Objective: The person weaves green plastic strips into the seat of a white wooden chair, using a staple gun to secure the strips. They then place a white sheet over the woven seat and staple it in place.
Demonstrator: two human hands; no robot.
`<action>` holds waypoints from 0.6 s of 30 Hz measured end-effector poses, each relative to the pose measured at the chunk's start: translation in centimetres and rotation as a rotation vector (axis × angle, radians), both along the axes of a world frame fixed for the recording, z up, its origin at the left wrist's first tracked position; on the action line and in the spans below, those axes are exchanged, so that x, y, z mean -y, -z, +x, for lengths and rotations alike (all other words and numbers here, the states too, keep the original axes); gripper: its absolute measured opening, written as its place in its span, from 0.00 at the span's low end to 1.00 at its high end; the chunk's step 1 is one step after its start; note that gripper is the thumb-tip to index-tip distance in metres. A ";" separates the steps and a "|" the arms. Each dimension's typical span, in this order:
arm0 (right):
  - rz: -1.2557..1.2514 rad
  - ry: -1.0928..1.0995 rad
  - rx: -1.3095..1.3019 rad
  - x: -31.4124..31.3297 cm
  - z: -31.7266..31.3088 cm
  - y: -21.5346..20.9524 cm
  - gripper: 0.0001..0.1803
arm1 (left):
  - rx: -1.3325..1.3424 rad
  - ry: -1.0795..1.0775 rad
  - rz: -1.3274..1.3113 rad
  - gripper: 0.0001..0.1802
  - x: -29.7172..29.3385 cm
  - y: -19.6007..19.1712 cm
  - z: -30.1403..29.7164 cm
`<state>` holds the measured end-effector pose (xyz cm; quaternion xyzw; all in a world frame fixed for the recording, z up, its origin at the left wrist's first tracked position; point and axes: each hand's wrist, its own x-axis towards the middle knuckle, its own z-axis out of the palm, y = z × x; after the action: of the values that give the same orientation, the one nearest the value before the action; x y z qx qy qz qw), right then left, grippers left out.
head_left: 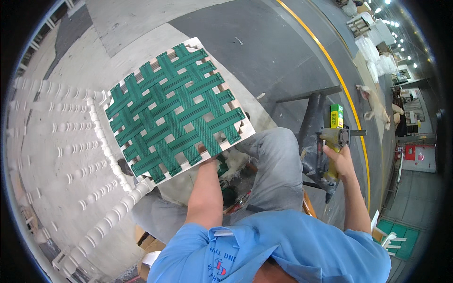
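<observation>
The left hand (206,153) reaches straight up from the lower middle of the view, forearm bare below a blue sleeve, and grips the near edge of a square wooden seat frame (245,133) at its six o'clock side. The fingers are tucked under the frame, so only the back of the hand and thumb side show, clenched on the wood. The frame is held tilted, one corner pointing to twelve o'clock, and it is laced with green straps (174,111) woven over and under in a basket pattern. It fills the centre-left of the view, above the person's grey trouser knee (278,160).

The right hand (339,162) is out at three o'clock, arm bent at the elbow and wrist raised, closed around the handle of a yellow-green staple gun (332,144) that points down. Just above the gun, at its twelve o'clock, stands a small upright green and yellow box (336,116) with a printed label.

At nine o'clock, a row of white turned chair spindles (108,155) runs beside the frame. A curved yellow floor line (339,80) sweeps from twelve to four o'clock. Near three o'clock at the rim is a red sign panel (417,153); at five o'clock lies a green floor patch (401,236).
</observation>
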<state>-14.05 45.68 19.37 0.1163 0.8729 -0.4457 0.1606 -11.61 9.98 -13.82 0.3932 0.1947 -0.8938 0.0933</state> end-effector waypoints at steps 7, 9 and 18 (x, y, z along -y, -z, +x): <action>-0.279 -0.347 0.333 17.0 2.9 4.4 0.21 | -0.027 -0.028 0.047 0.15 0.0 -0.5 -0.4; -0.242 -0.415 0.420 19.5 3.3 7.5 0.20 | -0.029 -0.031 0.055 0.15 -0.1 -0.4 -0.3; -0.114 -0.429 0.391 23.1 4.1 10.6 0.18 | -0.040 -0.058 0.097 0.14 0.2 0.0 0.3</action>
<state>-9.94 22.61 8.74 0.0036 0.8037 -0.4190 0.4225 -11.33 9.81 -13.78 0.3735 0.2509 -0.8879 0.0961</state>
